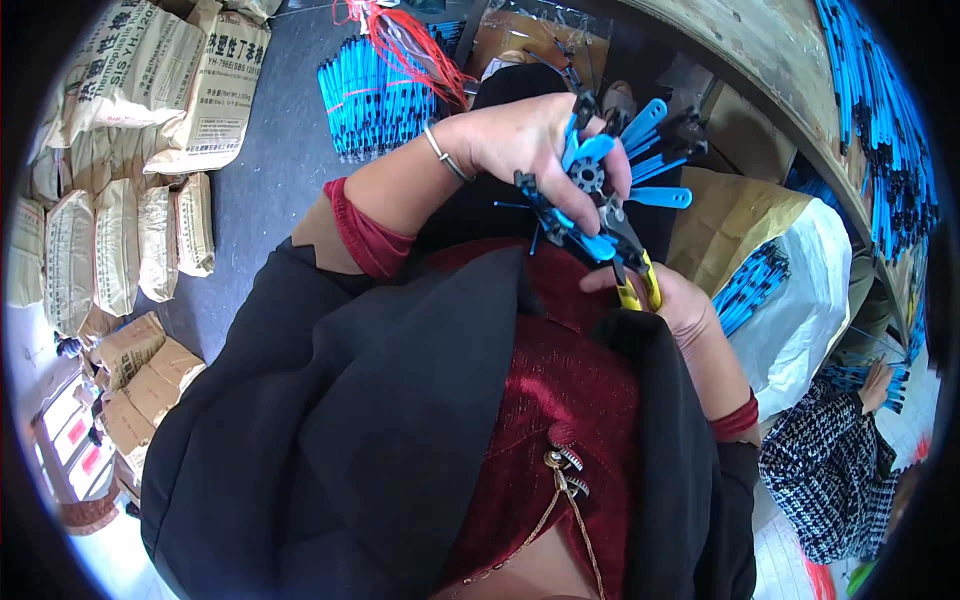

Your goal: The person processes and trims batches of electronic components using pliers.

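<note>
My left hand [545, 150], wearing a bracelet at the wrist, is wrapped round a cluster of blue and black plastic pieces [660, 197]. Flat blue strips with holed ends fan out from the cluster, and a dark round hub [587, 176] shows between my fingers. Lower right of it, my right hand [682, 300] grips the yellow handles of a pair of cutting pliers [652, 282]. The metal jaws reach up to the underside of the cluster; whether they bite on a piece cannot be made out. Part of my right hand's fingers is hidden behind the handles.
A bundle of blue strips [375, 105] and red ties [425, 50] lie ahead. Paper sacks [215, 95] are stacked left. On the right stand an open sack [815, 290] of blue pieces and a bench edge [770, 95]; another person's hand [876, 386] is beyond.
</note>
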{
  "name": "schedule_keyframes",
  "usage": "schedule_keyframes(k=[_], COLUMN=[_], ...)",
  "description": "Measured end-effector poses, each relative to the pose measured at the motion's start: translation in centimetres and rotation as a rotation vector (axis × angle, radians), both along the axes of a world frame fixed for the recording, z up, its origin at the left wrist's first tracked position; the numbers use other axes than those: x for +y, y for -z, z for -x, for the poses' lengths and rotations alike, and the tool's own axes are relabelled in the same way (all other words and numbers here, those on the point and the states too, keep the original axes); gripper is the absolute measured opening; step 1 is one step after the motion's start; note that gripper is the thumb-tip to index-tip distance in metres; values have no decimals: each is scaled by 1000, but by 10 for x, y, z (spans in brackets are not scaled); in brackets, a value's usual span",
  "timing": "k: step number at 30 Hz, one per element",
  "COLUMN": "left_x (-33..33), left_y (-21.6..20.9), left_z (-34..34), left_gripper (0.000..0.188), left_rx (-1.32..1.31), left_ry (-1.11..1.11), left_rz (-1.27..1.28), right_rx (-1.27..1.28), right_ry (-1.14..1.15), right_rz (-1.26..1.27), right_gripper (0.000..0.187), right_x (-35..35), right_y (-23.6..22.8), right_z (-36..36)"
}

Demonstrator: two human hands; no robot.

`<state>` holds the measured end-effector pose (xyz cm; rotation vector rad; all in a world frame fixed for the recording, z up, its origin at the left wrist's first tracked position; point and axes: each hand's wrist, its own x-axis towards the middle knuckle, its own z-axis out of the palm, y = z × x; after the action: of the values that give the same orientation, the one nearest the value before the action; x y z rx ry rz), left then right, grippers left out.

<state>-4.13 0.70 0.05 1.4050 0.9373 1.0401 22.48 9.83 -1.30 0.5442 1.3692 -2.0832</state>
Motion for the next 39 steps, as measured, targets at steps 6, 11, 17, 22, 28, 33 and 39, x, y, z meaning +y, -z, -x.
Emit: schedule_keyframes(k=[6,11,17,22,28,33,39], left_x=[-2,-2,5,0,8,1,-1], left_y=[3,0,2,-7,-1,-7,-1], left_z=[5,6,9,-1,0,0,0], left_gripper=[34,31,31,31,29,30,32], left_rx=[164,107,81,243,76,112,209], left_ry=[-218,-148,-13,-191,-43,-67,-195], left_rz=[3,-15,-7,-34,-48,3,-117], right_rx=[446,189,33,458,54,78,596], right_ry=[224,100,133,157,181,226,132], right_rz=[-917,-510,61,-992,119,115,-1428], right_gripper=[60,58,49,51,56,58,62], right_x=[4,0,-7,4,-8,-8,-3], right_y=[-38,-11,-12,-45,7,-4,-36], right_z=[23,-2,14,17,8,14,13])
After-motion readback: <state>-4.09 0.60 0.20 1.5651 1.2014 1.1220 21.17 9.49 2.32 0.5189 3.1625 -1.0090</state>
